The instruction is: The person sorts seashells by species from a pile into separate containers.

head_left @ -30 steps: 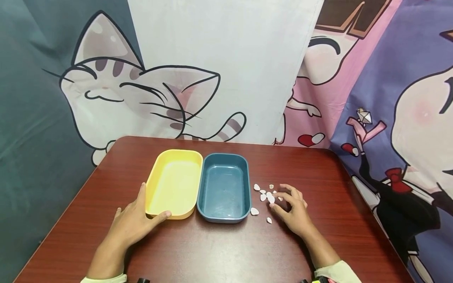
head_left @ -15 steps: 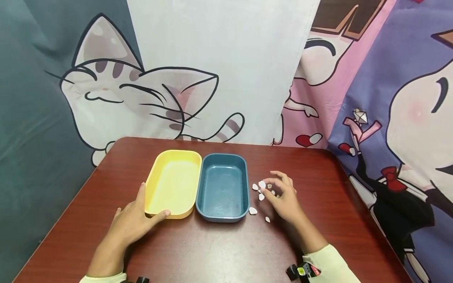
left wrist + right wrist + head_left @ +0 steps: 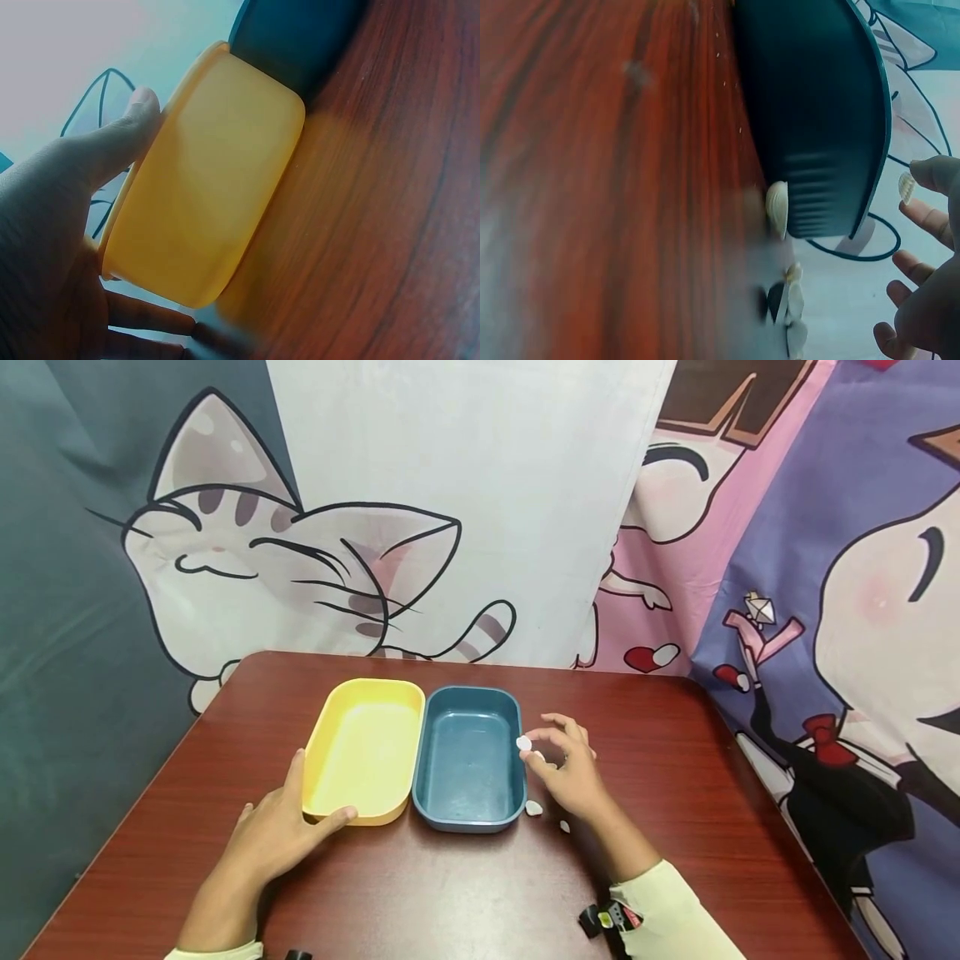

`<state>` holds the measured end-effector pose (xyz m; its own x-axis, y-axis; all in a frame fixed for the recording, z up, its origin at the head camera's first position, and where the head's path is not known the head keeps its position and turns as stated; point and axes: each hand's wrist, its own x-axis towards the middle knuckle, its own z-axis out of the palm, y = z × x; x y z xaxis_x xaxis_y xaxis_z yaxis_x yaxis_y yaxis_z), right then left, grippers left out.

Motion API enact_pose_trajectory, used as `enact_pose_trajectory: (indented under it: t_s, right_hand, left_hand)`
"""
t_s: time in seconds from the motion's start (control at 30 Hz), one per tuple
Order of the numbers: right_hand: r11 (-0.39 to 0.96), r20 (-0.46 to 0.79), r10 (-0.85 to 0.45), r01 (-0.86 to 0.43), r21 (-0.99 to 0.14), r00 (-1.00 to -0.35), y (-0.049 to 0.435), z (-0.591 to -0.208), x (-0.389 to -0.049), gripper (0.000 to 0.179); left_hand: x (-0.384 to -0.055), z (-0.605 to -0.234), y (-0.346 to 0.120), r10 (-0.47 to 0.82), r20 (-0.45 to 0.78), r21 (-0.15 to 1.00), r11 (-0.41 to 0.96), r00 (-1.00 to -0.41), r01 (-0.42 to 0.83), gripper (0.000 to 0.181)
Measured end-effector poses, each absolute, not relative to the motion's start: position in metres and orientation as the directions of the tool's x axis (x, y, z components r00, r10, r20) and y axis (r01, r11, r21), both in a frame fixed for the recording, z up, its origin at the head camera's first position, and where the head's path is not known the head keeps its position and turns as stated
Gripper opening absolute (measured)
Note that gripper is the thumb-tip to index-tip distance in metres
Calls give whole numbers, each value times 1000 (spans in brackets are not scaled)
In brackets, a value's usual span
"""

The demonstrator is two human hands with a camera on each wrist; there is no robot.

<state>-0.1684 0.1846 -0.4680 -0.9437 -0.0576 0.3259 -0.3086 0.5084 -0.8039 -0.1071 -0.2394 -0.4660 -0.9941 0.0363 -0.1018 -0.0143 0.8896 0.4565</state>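
My left hand (image 3: 270, 839) holds the near left corner of a yellow rectangular container (image 3: 363, 752). Its thumb (image 3: 124, 142) lies over the rim, while the fingers stretch along the left side. With thumb and index finger my right hand (image 3: 573, 781) pinches a small white seashell (image 3: 523, 743), raised beside the right rim of a dark blue container (image 3: 471, 764). Ridges show on the pinched shell (image 3: 906, 187) in the right wrist view. Both containers look bare inside. More shells lie under the right hand, partly hidden by it.
One loose shell (image 3: 533, 808) lies close to the blue container's right side, and a smaller shell (image 3: 565, 827) sits nearer the front. The containers stand side by side on a reddish-brown table (image 3: 450, 893). A cartoon-printed cloth (image 3: 480, 510) hangs behind it.
My right hand has picked a shell out of the scattered group, lifted it and carried it left to the blue container's edge. The left hand keeps its place on the yellow container.
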Motion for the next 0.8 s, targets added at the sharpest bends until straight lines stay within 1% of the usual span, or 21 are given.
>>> enact_pose_trajectory:
  t_s: [0.17,0.4,0.8]
  right_hand:
    - [510,328,-73,-318,-800,-942,176,-465,-171,23]
    - [512,298,-90,-300,-805,-950,176,-463,-171,46]
    - [533,270,-34,-247,-809,-962,205,-466,-174,43]
  left_hand:
    - [-107,-466,-239,35,-109,457,889,-993,-19,139]
    - [-107,-466,-239,37,-102,452,892,-994,-13,138]
    - [-107,-465,-240,42,-104,454,891,-994,-10,137]
